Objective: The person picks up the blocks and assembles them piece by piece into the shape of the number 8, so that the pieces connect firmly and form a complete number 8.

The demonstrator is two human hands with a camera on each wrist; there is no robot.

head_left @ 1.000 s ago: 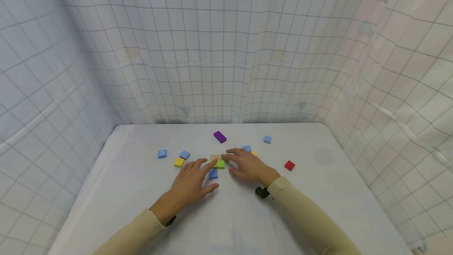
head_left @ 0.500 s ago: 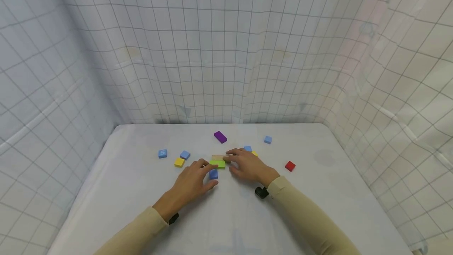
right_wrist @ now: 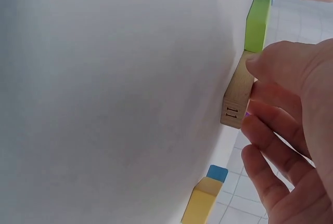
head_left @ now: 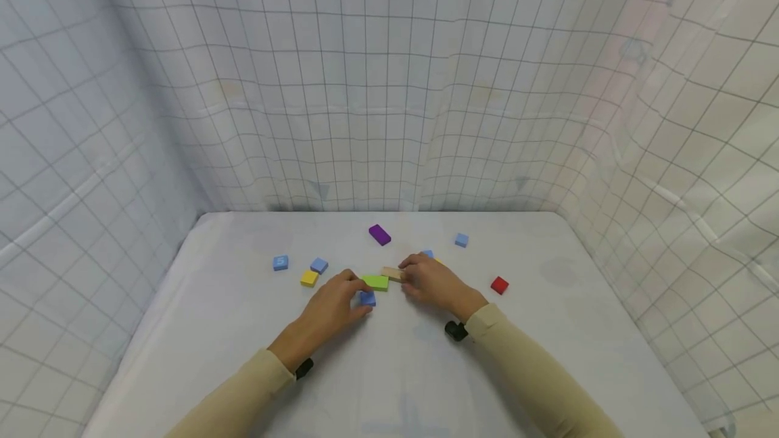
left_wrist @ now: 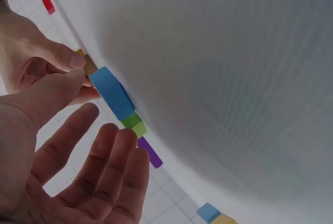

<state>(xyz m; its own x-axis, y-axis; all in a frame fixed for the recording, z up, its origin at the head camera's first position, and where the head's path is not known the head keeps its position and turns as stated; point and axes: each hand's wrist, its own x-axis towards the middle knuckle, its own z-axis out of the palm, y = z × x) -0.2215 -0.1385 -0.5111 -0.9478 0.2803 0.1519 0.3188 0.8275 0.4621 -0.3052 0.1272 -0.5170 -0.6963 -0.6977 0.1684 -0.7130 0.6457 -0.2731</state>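
Note:
My right hand (head_left: pixel 435 282) pinches a plain wooden block (right_wrist: pixel 240 84) between thumb and fingers; the block's near end carries a small dark printed mark. In the head view that block lies slightly turned, just behind and right of a lime green block (head_left: pixel 377 282). My left hand (head_left: pixel 331 299) is held over the white table with fingers loosely bent around a blue block (head_left: pixel 368 299), which lies in front of the green one. Seen from the left wrist, the thumb tip is right at one end of the blue block (left_wrist: pixel 113 94), and the other fingers are spread beside it.
Behind these lies a purple block (head_left: pixel 380 234). At left are a blue block marked 5 (head_left: pixel 280 262), another blue block (head_left: pixel 319 265) and a yellow block (head_left: pixel 309 278). At right are a red block (head_left: pixel 500 285) and a light blue block (head_left: pixel 462 240). A checked curtain (head_left: pixel 377 120) encloses the table.
My right hand has drawn the wooden block rightward from behind the green block, and it now sits at a slight angle. My left fingers have come in closer around the blue block.

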